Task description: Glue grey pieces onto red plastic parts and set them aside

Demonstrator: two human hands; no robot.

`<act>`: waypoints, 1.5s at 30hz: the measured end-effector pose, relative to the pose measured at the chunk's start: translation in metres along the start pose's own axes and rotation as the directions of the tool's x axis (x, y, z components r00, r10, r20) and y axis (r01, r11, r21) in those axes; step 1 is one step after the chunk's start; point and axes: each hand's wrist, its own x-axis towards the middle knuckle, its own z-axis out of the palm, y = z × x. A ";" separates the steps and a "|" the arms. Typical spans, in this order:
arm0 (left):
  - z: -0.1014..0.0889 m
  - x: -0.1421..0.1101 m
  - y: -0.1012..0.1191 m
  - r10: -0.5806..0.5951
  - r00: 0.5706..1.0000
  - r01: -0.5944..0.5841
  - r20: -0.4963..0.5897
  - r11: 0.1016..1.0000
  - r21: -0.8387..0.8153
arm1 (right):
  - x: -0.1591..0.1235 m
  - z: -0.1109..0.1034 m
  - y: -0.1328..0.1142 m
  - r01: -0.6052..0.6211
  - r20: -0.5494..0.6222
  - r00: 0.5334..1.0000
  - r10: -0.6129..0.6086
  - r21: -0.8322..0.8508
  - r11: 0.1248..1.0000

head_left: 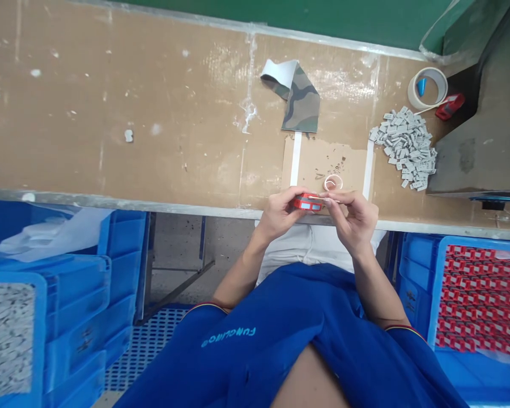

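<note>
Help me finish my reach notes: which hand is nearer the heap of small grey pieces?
Right. The right hand is left of the heap and lower in the picture, not touching it; the left hand, holding the red toy vehicle, is farther left.

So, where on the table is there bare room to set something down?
Most room: the brown tabletop left of the camouflage-patterned strip, dotted with small scraps. A smaller patch lies between that strip and the heap of small grey pieces. Crowded: the right end, with heap, cream tape roll and red toy car.
</note>
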 end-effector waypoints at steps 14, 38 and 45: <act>-0.001 -0.001 0.005 -0.036 0.999 0.036 -0.003 0.995 -0.089 | 0.011 -0.018 0.023 -0.007 -0.113 0.993 -0.029 -0.308 0.952; -0.004 -0.003 0.002 0.011 1.000 -0.010 0.005 0.996 -0.092 | 0.065 -0.110 0.088 0.009 0.006 1.000 -0.006 -0.745 0.667; -0.007 -0.002 0.001 0.060 0.997 -0.050 0.057 0.985 -0.167 | 0.032 -0.091 0.062 0.032 0.063 0.998 0.009 -0.614 0.789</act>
